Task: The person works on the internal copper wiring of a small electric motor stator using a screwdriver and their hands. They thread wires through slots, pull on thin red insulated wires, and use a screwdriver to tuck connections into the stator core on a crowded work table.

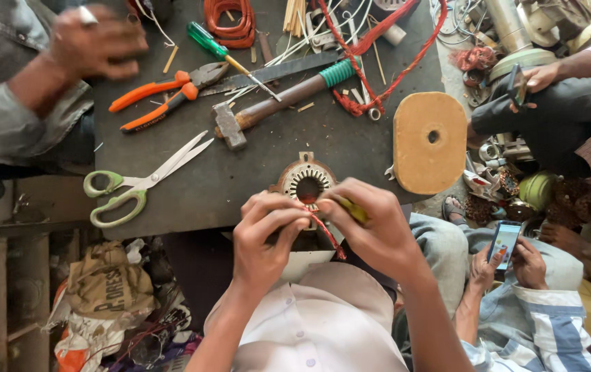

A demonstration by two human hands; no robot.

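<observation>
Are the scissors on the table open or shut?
Open: the scissors lie flat with blades spread in a narrow V and the green handles apart.

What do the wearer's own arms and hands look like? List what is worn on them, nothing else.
The left hand and right hand are bare: no gloves, and no rings or watch that this view shows. Both forearms are uncovered up to the lower edge of the picture, so no sleeve ends show. Between the arms lies the front of a pale, whitish buttoned shirt.
</observation>
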